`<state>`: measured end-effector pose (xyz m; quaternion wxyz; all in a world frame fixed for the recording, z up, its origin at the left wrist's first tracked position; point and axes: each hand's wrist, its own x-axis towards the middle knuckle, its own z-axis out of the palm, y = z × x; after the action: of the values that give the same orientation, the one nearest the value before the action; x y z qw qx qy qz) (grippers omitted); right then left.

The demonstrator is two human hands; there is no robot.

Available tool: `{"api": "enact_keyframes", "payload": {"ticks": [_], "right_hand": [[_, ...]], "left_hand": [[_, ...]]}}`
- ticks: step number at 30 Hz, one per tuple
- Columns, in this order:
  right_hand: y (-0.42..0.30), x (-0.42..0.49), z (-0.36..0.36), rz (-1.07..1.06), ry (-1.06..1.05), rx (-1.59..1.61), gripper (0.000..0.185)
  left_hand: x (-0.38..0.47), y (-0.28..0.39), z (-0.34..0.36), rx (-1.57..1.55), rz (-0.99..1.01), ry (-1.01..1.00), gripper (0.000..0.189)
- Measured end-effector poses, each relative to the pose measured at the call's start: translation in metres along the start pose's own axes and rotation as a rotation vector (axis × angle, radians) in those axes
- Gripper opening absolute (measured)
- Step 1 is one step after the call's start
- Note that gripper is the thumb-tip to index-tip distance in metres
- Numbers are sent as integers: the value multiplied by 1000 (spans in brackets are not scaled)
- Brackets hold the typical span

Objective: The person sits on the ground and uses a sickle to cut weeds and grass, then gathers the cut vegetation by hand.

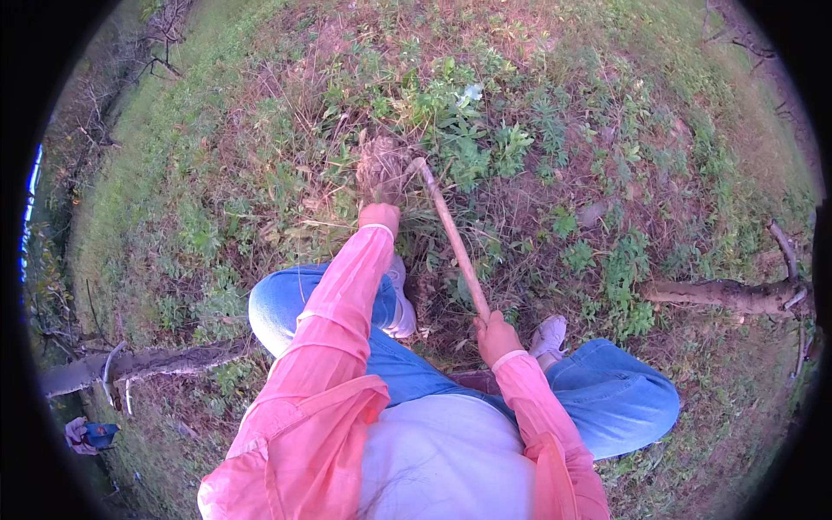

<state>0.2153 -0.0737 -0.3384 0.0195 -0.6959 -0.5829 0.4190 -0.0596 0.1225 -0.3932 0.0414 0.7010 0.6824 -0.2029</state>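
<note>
My left hand (379,214) is a fist around the near end of a brown clump of dry grass (383,162), which looks matted with roots or soil. In my right hand (497,338) is the lower end of a long wooden handle (455,237). It belongs to a hand tool, perhaps a sickle or small hoe, that slants up and left. The tool's head (416,166) bends left towards the clump. Blade details are blurred, and I cannot tell whether it touches the clump. Low green weeds (468,149) grow just beyond and right of the tool.
My shoes (404,299) and bent knees (624,396) flank the work spot. A tree trunk (721,296) is at the right, another trunk (149,364) at the left. A pale scrap (470,94) lies among the weeds ahead. Far lower left is a person (91,435).
</note>
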Motion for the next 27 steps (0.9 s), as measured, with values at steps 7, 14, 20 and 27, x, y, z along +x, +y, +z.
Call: {"api": "enact_keyframes", "payload": {"ticks": [7, 14, 20, 27], "right_hand": [[23, -77, -31, 47, -30, -108, 33], [48, -125, -61, 149, 7, -146, 33], [63, -174, -90, 365, -61, -238, 34], [118, -225, -67, 424, 117, -195, 36]], "left_hand": [[-11, -4, 9, -25, 0, -51, 22], [-29, 29, -8, -12, 132, -105, 23], [-34, 39, -13, -8, 235, -122, 22], [-29, 59, 0, 39, 363, -85, 22]]}}
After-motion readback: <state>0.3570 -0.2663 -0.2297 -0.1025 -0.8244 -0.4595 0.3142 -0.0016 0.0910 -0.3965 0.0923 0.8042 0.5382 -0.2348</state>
